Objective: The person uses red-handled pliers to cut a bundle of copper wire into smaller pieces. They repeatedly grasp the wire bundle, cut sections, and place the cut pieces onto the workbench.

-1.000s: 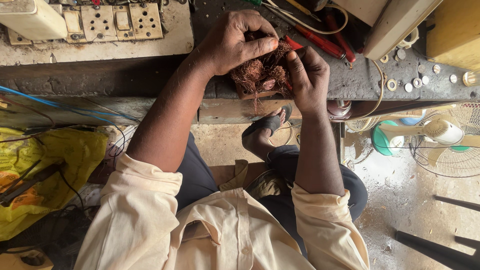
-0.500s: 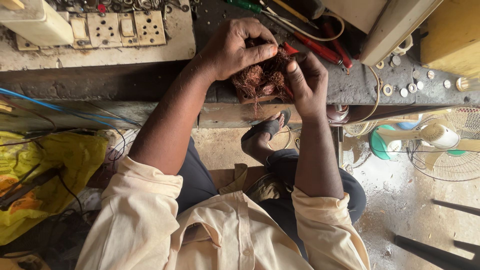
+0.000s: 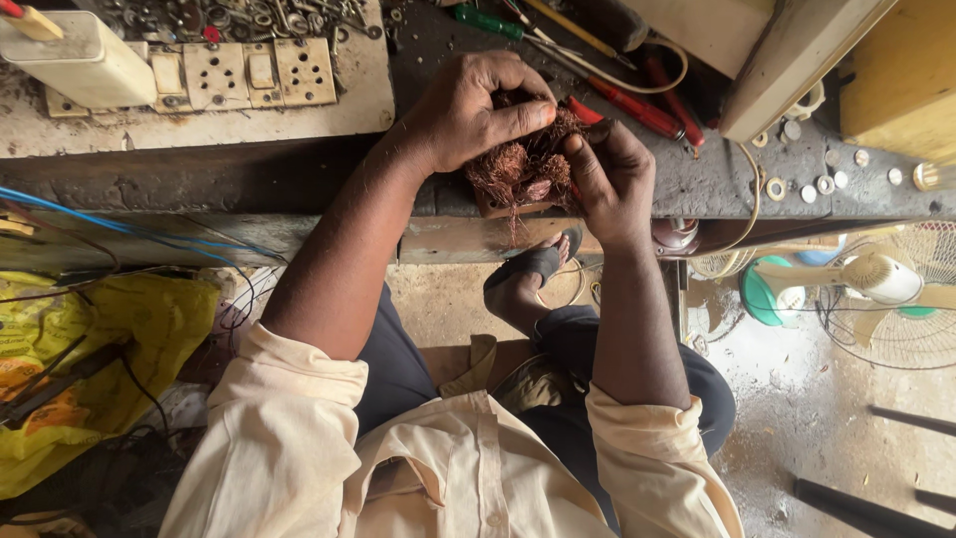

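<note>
Both hands meet over a tangled coil (image 3: 518, 171) of copper wire at the front edge of the bench (image 3: 249, 179).

Left hand (image 3: 476, 108): curled over the top and left side of the coil. The thumb lies flat along the upper strands, pointing right; the other fingers are bent down behind the wire, tips hidden. Grip is narrow and closed on the coil.

Right hand (image 3: 612, 177): set against the coil's right side, palm facing left. The fingers are bent inward and pinch into the strands near the top; fingertips partly buried in the wire. Closed on the coil, narrow.

Coil: reddish-brown, loose and frayed, resting on the bench edge between the two hands. A few strands hang down past the edge. What lies beneath the coil cannot be told.

Surroundings: red-handled tools (image 3: 647, 105) lie just behind the right hand, touching or nearly touching the coil. A green-handled screwdriver (image 3: 488, 22) lies further back. A white switch-and-socket board (image 3: 249, 72) sits well to the left, with a heap of small metal parts (image 3: 269, 15) behind it. Washers (image 3: 807, 184) are scattered on the bench to the right. Below, a sandalled foot (image 3: 533, 269) shows under the bench edge; a fan (image 3: 876, 289) stands on the floor at right, a yellow bag (image 3: 90, 349) at left.
</note>
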